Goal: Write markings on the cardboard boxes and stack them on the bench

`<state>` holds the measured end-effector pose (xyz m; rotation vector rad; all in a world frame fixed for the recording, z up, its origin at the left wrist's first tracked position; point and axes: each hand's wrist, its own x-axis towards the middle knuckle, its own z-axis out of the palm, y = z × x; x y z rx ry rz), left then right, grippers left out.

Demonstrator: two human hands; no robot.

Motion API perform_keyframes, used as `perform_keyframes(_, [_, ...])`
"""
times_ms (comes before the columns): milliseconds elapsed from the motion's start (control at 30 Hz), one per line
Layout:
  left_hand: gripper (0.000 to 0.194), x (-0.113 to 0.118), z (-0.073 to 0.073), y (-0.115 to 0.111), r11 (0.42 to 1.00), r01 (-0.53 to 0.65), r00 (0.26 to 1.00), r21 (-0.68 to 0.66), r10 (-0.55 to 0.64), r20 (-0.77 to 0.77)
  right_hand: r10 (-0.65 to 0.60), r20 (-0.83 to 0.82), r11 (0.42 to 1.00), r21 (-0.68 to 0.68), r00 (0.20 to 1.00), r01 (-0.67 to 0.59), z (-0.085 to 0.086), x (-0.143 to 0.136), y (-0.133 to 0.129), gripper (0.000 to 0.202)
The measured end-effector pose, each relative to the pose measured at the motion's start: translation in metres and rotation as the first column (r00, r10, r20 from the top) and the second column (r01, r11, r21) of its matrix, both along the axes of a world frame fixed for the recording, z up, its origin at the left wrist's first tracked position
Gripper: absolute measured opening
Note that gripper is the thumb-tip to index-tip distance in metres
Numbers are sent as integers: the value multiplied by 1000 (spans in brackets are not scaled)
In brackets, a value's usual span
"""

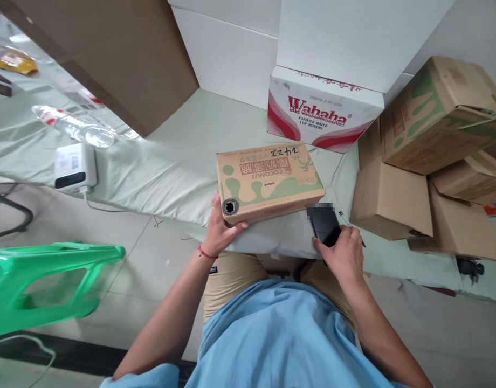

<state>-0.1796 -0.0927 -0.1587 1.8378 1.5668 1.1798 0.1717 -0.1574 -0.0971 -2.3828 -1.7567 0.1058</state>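
Observation:
A cardboard carton (272,183) printed "COCONUT", with green blotches, a handwritten number and a ragged hole at its near left corner, sits by the table's front edge. My left hand (221,229) grips that near left corner, thumb along the front side and fingers along the left side. In my right hand (345,252) is a black smartphone (325,225), held between thumb and fingers just off the carton's right front corner; its far end is pixelated. A thin pen (342,216) lies by the right hand, which partly covers it.
Pale green cloth covers the table (183,140). Behind the carton stands a white Wahaha water box (312,116). Several cardboard boxes (393,199) are stacked at right. At left are a white power bank (74,167) with a cable, a plastic bottle (76,126) and a green stool (49,258).

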Motion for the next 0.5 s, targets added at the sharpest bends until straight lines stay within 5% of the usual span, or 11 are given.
perform_keyframes(100, [121, -9, 5, -3, 997, 81, 989, -4, -79, 126, 58, 53, 998, -26, 997, -56, -1, 6, 5, 70])
perform_keyframes(333, [127, -12, 14, -5, 995, 100, 983, -15, -97, 154, 113, 13, 993, -29, 994, -112, 3, 6, 4, 69])
perform_keyframes(500, [137, -19, 27, 4, 991, 136, 975, -12, -131, 179, 227, -414, 974, 115, 882, -197, 15, -12, 19, 77])
